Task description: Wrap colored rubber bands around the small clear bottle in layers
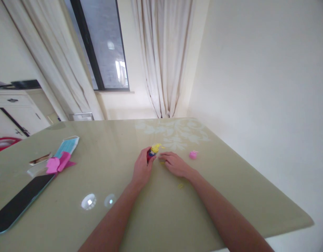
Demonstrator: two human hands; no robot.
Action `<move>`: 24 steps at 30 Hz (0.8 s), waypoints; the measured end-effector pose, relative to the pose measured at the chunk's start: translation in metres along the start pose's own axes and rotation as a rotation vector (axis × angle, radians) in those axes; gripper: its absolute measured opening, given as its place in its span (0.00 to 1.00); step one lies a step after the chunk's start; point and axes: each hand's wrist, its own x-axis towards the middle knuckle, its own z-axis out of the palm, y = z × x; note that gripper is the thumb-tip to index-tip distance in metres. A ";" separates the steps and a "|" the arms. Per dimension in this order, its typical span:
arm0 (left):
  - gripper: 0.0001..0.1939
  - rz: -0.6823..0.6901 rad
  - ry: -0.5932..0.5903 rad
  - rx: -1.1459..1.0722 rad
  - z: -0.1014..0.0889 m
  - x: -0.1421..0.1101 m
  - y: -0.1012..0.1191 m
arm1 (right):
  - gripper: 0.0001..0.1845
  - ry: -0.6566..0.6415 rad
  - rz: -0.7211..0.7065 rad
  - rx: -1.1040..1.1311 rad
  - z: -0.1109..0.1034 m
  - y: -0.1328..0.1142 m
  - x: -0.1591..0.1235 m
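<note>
My left hand [142, 168] is closed around a small figure [155, 148] with a bright yellow top and dark blue and red parts below. Strands of yellow stick out from its top toward the right. Just right of it, my right hand [175, 164] rests low over the table, its fingers drawn together. Whatever those fingertips hold, if anything, is too small to make out. A bit of yellow shows beneath them. Closer to me, under the right wrist, lies a thin yellow piece [180, 186]. A small pink lump [193, 155] sits to the right of my right hand.
The glossy table [156, 224] meets a white wall on the right. On the left lie a dark flat tablet-like slab [22, 201], pink cut pieces [59, 162], a blue face mask [68, 145] and a brown strip [40, 159]. Curtains [164, 59] hang behind.
</note>
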 end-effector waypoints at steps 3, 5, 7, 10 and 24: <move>0.17 -0.009 0.006 -0.003 0.000 0.000 0.001 | 0.20 0.023 0.040 0.019 -0.005 0.002 -0.003; 0.17 -0.014 0.011 -0.007 0.000 0.001 0.001 | 0.21 0.090 0.091 -0.019 -0.007 0.008 -0.004; 0.17 -0.022 0.016 -0.018 0.000 0.001 0.000 | 0.24 0.132 0.132 -0.067 -0.006 0.018 -0.001; 0.17 -0.031 0.024 -0.034 0.000 0.003 -0.002 | 0.30 0.116 0.164 -0.101 -0.001 0.033 0.016; 0.18 -0.045 0.065 -0.043 -0.004 0.007 -0.006 | 0.14 -0.072 -0.005 0.013 -0.008 0.018 0.014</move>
